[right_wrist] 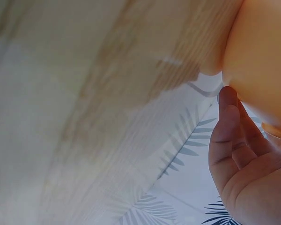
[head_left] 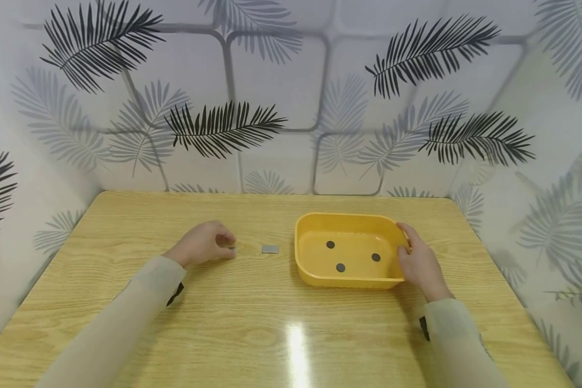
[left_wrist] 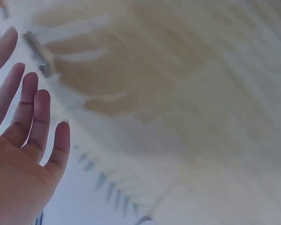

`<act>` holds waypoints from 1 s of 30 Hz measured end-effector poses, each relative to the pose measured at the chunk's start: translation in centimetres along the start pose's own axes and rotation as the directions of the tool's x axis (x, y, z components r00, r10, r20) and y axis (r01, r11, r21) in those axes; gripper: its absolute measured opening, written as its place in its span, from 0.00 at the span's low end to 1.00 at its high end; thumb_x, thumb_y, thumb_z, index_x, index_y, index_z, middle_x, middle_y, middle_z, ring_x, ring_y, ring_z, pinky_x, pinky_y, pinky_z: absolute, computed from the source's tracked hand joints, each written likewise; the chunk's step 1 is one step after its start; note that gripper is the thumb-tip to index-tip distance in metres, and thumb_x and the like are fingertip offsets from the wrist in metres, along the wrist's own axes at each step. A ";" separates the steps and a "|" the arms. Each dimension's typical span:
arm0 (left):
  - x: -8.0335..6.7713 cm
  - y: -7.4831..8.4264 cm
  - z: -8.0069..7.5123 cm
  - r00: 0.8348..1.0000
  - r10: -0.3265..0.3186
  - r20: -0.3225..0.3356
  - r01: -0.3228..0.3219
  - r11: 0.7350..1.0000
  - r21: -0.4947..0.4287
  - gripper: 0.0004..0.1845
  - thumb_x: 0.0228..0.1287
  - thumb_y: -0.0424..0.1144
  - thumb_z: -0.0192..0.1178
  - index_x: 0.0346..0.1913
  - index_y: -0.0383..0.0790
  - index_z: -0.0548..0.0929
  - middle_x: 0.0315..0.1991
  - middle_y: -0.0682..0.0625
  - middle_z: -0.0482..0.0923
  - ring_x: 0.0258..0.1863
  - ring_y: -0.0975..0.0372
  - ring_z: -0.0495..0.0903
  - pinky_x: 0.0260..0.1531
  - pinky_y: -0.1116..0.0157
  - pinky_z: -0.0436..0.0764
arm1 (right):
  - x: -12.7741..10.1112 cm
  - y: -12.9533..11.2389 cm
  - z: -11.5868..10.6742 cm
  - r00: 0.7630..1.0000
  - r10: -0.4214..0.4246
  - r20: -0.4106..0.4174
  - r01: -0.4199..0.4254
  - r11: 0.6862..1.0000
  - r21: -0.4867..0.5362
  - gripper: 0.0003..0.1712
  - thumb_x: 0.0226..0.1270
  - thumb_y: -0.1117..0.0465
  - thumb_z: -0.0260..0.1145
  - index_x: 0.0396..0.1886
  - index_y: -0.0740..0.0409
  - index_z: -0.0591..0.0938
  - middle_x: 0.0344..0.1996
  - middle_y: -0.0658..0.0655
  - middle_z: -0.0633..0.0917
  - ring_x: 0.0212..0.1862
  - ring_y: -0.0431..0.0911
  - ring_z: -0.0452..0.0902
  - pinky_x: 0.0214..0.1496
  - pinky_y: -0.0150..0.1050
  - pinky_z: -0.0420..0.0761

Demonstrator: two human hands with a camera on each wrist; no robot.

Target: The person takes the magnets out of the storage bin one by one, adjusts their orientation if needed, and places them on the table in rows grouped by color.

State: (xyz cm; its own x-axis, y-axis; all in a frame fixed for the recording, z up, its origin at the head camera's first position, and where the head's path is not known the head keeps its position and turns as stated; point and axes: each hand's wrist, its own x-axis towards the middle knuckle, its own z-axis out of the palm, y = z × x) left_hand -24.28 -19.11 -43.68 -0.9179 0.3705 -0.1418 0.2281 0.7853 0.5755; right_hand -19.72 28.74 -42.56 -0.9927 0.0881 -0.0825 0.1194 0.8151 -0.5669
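The left hand (head_left: 205, 243) rested on the pale wooden table (head_left: 252, 318) with fingers relaxed and spread, its fingertips beside a small flat grey rectangular piece (head_left: 270, 249) lying left of the yellow plastic tub (head_left: 310, 272). The right hand (head_left: 419, 262) gripped the tub's right rim. Three dark round discs (head_left: 340, 267) lay inside the tub.

- The head view is bright and evenly lit, sharp in the middle.
- A white streak of glare lies on the tabletop (head_left: 297, 345) near its front edge, so the light comes from above.
- Shadows are soft and faint.
- Straight lines bow toward the edges of the head view.
- Both wrist views are pale, washed out and heavily blurred; only the left hand (left_wrist: 23, 154) and right hand (right_wrist: 246, 168) look fairly sharp.
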 end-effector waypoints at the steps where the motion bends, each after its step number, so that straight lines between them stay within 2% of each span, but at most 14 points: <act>1: 0.1 0.4 -0.1 1.000 0.014 -0.004 -0.014 1.000 0.019 0.20 0.64 0.45 0.72 0.55 0.40 0.86 0.53 0.45 0.84 0.56 0.50 0.82 0.60 0.49 0.81 | 0.0 0.0 0.0 1.000 0.001 0.002 -0.001 1.000 -0.001 0.35 0.80 0.61 0.45 0.83 0.50 0.55 0.66 0.77 0.74 0.43 0.58 0.79 0.33 0.37 0.75; 8: 1.3 3.9 -0.6 0.994 0.104 -0.025 -0.103 0.993 0.057 0.21 0.64 0.45 0.72 0.57 0.40 0.87 0.56 0.45 0.83 0.58 0.49 0.80 0.61 0.48 0.79 | 0.1 0.1 0.0 1.000 -0.003 0.008 0.003 1.000 -0.002 0.35 0.80 0.60 0.45 0.83 0.50 0.54 0.67 0.77 0.74 0.43 0.57 0.79 0.34 0.37 0.75; 11: 2.1 5.6 -0.6 0.986 0.165 -0.037 -0.161 0.983 0.083 0.20 0.64 0.45 0.73 0.55 0.40 0.87 0.55 0.46 0.84 0.58 0.49 0.81 0.61 0.49 0.79 | 0.1 0.2 0.0 1.000 -0.005 0.009 0.005 1.000 0.000 0.35 0.80 0.60 0.45 0.83 0.50 0.54 0.66 0.77 0.75 0.42 0.56 0.80 0.33 0.36 0.75; 17: 3.4 9.5 -0.4 0.955 0.293 -0.045 -0.285 0.949 0.132 0.17 0.62 0.46 0.74 0.51 0.43 0.89 0.53 0.48 0.85 0.54 0.51 0.82 0.59 0.53 0.81 | -0.1 0.3 0.0 1.000 -0.018 -0.002 0.018 1.000 0.009 0.34 0.80 0.61 0.45 0.83 0.51 0.55 0.65 0.78 0.76 0.36 0.54 0.80 0.31 0.37 0.76; 21: 4.1 11.7 0.1 0.931 0.362 -0.039 -0.351 0.921 0.169 0.18 0.61 0.46 0.75 0.51 0.43 0.90 0.51 0.49 0.86 0.51 0.54 0.82 0.57 0.55 0.82 | 0.0 0.3 0.0 1.000 -0.022 -0.009 0.022 1.000 0.005 0.34 0.80 0.61 0.45 0.83 0.51 0.55 0.64 0.77 0.76 0.36 0.53 0.80 0.31 0.37 0.76; 24: 4.5 13.0 0.5 0.918 0.397 -0.026 -0.386 0.905 0.181 0.18 0.61 0.45 0.75 0.51 0.42 0.90 0.51 0.48 0.86 0.52 0.54 0.83 0.58 0.55 0.81 | 0.0 0.3 0.1 1.000 -0.023 -0.010 0.023 1.000 0.000 0.34 0.80 0.61 0.46 0.83 0.51 0.55 0.64 0.77 0.76 0.36 0.53 0.79 0.31 0.37 0.76; 30: 5.1 14.7 1.6 0.905 0.426 0.014 -0.421 0.888 0.185 0.19 0.61 0.45 0.75 0.52 0.42 0.89 0.51 0.48 0.86 0.54 0.53 0.83 0.60 0.56 0.81 | -0.1 0.3 0.1 1.000 -0.025 -0.012 0.025 1.000 -0.005 0.34 0.80 0.62 0.46 0.83 0.51 0.55 0.64 0.78 0.76 0.34 0.52 0.79 0.31 0.37 0.75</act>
State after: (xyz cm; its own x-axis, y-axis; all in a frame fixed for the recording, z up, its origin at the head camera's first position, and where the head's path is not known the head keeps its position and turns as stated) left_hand -25.06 -4.91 -37.18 -0.7289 0.6765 0.1055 0.6488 0.6332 0.4219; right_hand -19.62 28.92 -42.86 -0.9955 0.0748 -0.0588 0.0950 0.8199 -0.5646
